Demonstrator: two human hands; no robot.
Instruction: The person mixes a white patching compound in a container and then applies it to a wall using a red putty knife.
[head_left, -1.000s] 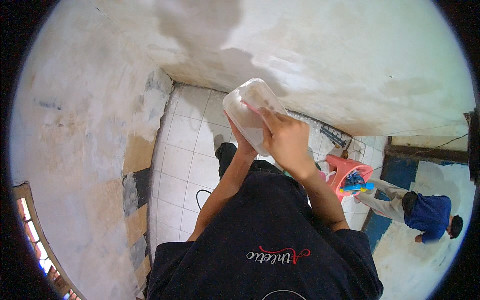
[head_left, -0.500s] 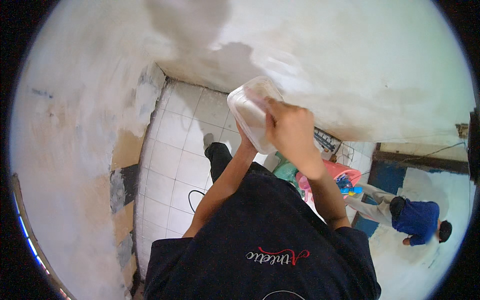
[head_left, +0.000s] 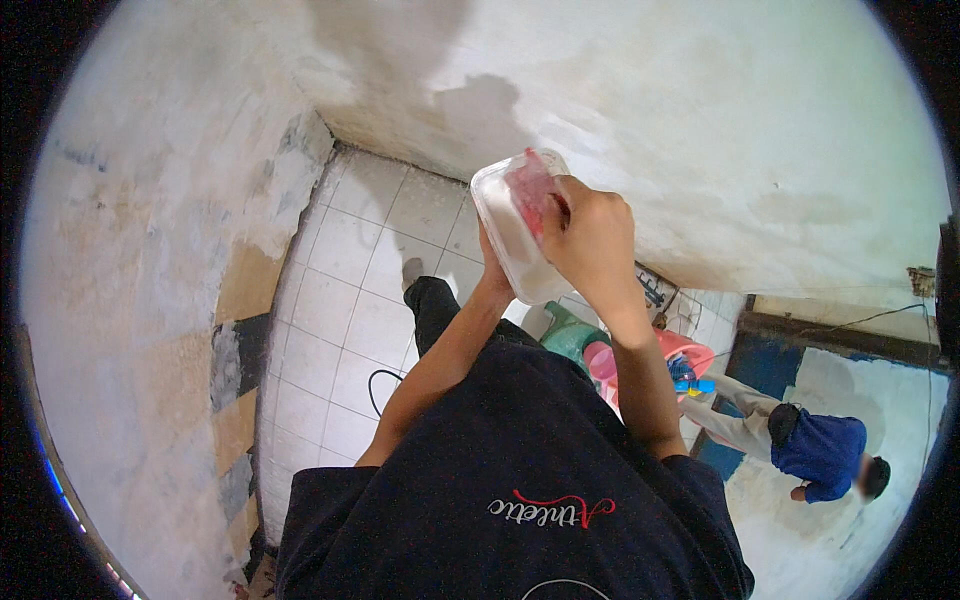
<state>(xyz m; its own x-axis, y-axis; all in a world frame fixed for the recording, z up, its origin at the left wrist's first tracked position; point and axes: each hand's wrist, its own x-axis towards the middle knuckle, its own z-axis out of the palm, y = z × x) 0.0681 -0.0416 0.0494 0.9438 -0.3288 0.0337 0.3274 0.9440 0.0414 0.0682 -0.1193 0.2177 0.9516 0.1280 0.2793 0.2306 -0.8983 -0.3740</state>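
A clear rectangular plastic tub is held up in front of me, tilted, with a whitish smear inside. My left hand grips it from its left side and underneath; most of those fingers are hidden behind the tub. Over the tub's right part, my right hand is closed on a flat red scraper, its blade lying across the inside of the tub. The blade is slightly blurred and whitish in places.
A patchy plastered wall rises ahead, another at left. White tiles cover the floor. Near my right forearm stand a green container and a pink basin with items inside. A person in blue is at far right.
The right hand has turned a little, and the red scraper, blurred before, shows plainly now. The tub has shifted slightly right. The person at the far right has moved slightly left and down in the view.
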